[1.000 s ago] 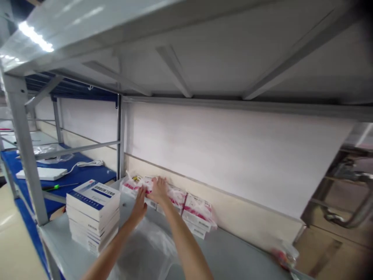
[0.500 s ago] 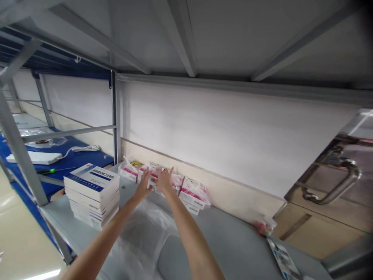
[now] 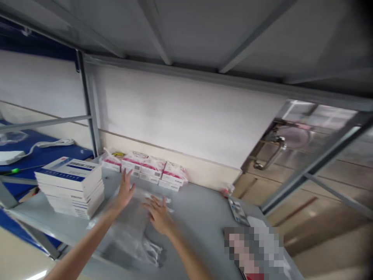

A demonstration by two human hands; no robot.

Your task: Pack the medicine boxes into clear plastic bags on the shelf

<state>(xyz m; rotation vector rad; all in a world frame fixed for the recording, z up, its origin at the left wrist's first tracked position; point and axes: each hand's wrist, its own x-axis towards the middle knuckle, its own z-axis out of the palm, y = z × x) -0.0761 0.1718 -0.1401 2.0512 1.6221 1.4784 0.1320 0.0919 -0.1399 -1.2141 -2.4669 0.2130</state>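
My left hand (image 3: 126, 192) is open, fingers spread, over the far left part of a clear plastic bag (image 3: 128, 237). The bag lies crumpled and flat on the grey shelf board (image 3: 201, 217). At the bag's far right side my right hand (image 3: 159, 214) is open too, its fingers apart; I cannot tell whether it touches the plastic. Beyond both hands, pink-and-white boxes (image 3: 150, 168) stand in a row against the wall, partly wrapped in thin clear plastic. A neat stack of white and blue boxes (image 3: 70, 186) stands left of my left arm.
Grey metal posts (image 3: 86, 105) and a low overhead shelf (image 3: 189, 39) frame the space. On the blue board at left lie a white cable (image 3: 55, 144) and a green-tipped tool (image 3: 14, 171). A blister-like pack (image 3: 238, 212) and a blurred-out item (image 3: 250, 249) lie at right.
Both hands have drawn back from the pink-and-white boxes to over the plastic bag. The view has turned right, showing more of the door side. The boxes stay in their row.
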